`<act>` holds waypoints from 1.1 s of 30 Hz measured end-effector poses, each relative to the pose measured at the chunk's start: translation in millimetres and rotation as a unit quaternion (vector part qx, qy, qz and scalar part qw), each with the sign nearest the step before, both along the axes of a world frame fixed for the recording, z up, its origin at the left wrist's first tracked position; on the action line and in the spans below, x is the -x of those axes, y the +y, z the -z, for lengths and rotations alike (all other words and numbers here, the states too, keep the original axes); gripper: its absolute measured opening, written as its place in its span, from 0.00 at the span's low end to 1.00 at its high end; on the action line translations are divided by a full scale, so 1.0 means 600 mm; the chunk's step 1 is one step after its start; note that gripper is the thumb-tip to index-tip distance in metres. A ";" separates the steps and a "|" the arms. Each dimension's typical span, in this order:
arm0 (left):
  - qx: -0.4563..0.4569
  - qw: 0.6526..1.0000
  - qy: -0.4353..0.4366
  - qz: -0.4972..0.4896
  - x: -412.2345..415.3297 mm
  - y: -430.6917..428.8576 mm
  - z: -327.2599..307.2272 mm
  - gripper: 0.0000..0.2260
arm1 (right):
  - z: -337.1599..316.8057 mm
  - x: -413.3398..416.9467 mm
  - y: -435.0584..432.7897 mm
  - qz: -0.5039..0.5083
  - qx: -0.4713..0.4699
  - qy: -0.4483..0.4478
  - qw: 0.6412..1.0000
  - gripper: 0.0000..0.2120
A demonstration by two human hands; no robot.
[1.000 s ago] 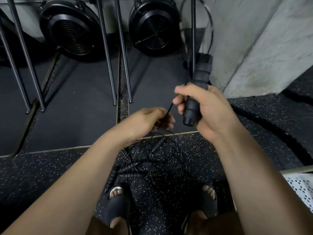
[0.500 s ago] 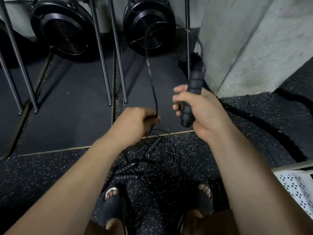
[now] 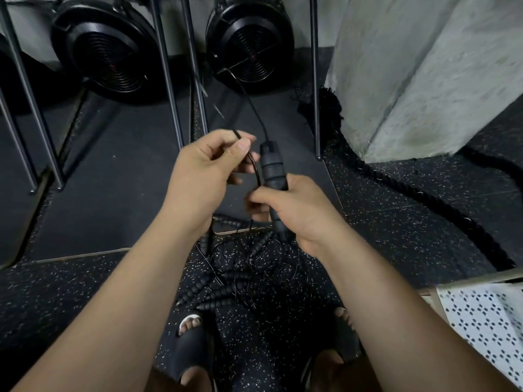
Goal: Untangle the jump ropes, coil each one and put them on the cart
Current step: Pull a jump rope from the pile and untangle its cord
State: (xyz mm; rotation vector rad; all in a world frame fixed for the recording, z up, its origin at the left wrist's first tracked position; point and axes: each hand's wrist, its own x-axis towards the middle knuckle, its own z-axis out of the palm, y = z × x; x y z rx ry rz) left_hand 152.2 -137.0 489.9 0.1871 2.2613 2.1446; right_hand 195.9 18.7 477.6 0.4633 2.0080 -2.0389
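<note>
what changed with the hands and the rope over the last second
The left hand lifted the pinched cord from below the right hand to beside the top of the handle. The right hand still grips the handle upright; the tangled ropes still lie on the floor.

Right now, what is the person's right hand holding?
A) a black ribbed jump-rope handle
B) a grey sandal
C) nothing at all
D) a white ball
A: the right hand grips the black ribbed jump-rope handle, which stands nearly upright, while the left hand pinches the thin black cord beside it.
</note>
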 end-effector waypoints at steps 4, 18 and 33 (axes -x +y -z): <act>0.025 0.996 -0.084 -0.018 0.006 -0.004 0.012 0.13 | -0.014 -0.001 0.004 0.004 0.043 0.010 0.999 0.05; 0.355 0.919 -0.025 0.172 -0.021 0.045 0.054 0.06 | -0.052 0.019 0.077 0.165 0.225 0.127 0.952 0.05; 0.181 0.982 0.035 0.035 0.007 0.010 0.027 0.10 | -0.008 0.011 0.048 -0.026 -0.035 0.003 0.999 0.11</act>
